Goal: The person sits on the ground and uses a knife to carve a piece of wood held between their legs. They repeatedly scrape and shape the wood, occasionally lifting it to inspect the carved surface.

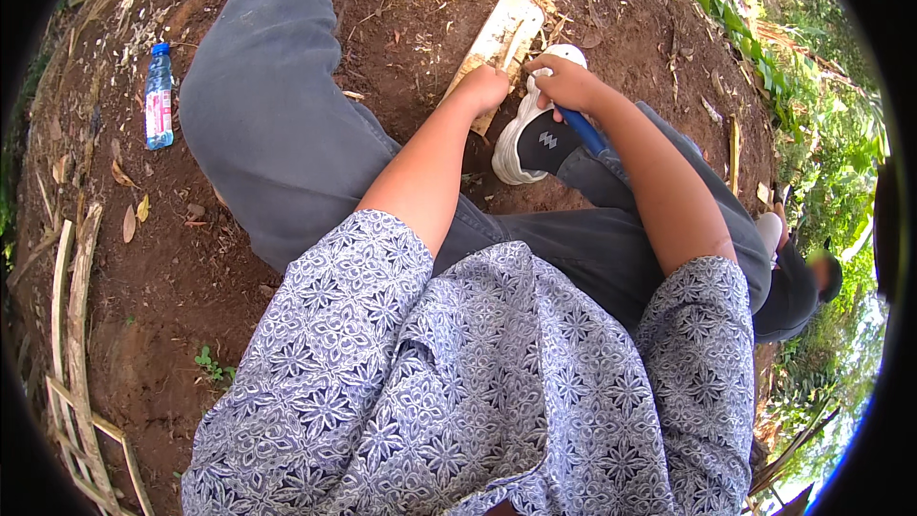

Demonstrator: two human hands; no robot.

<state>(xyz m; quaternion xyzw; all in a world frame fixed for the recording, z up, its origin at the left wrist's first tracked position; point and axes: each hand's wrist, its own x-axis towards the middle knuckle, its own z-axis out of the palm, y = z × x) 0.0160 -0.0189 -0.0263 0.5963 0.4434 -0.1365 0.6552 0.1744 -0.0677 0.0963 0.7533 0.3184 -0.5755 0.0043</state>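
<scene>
My left hand point(482, 89) is closed around the near end of a thin pale strip point(513, 42), which looks like split wood or bamboo. The strip runs over a worn, light wooden board point(495, 31) lying on the soil. Close by on the right, my right hand point(569, 84) grips a tool with a blue handle point(582, 131). That handle points back below my wrist; the tool's working end is hidden, so its kind does not show. My white shoe point(511, 148) rests just under the right hand, beside the board.
A plastic bottle with a blue cap point(159, 100) stands or lies on the dirt at left. Long wooden strips point(78, 296) lie at the lower left. Another person point(798, 291) sits at the far right near green plants point(812, 86). Shavings and dry leaves dot the ground.
</scene>
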